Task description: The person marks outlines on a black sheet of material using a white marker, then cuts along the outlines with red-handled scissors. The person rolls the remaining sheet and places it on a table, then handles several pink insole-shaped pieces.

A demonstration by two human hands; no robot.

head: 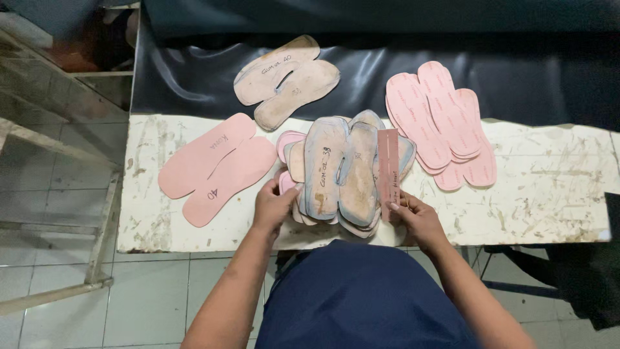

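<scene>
Head view: a stack of worn, bluish-grey sole templates (341,171) lies at the near edge of the scuffed white counter (549,194). The left hand (273,205) grips the stack's left side, fingers closed on it — the right hand (416,216) pinches a narrow pink strip (387,169) upright. Pink insole pairs (216,167) and another pink pile (445,123) flank them, with bare counter beyond.

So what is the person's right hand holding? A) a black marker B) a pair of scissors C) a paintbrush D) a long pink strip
D: the right hand pinches the lower end of a long pink strip that lies over the stack of foot-shaped sole patterns, while the left hand grips the stack's left edge.
</scene>
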